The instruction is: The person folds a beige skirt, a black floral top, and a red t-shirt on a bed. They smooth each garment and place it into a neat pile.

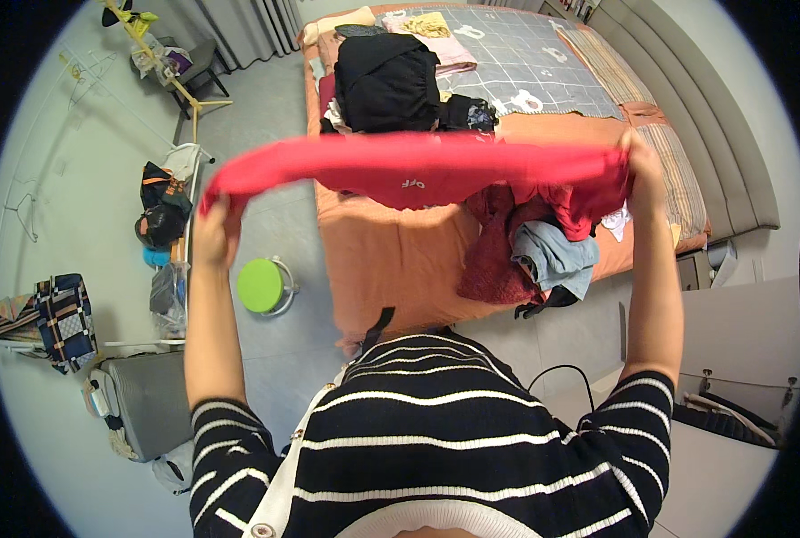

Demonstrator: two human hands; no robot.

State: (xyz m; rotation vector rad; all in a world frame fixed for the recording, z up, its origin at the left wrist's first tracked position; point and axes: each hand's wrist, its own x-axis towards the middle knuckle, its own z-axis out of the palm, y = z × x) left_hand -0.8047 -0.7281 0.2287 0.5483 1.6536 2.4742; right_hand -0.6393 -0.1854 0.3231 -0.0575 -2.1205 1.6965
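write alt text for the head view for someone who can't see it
A person in a black-and-white striped top holds a red garment stretched out between the left hand and right hand, above an orange-covered bed piled with clothes. A green stool stands on the grey floor beside the bed.

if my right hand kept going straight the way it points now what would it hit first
Probably the orange bed: the right hand, gripping the red garment, reaches out over its striped side, though depth is hard to judge.

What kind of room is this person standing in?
Most likely a bedroom at home: a wide bed with an orange sheet, clothes piled on it, and a padded headboard along the wall.
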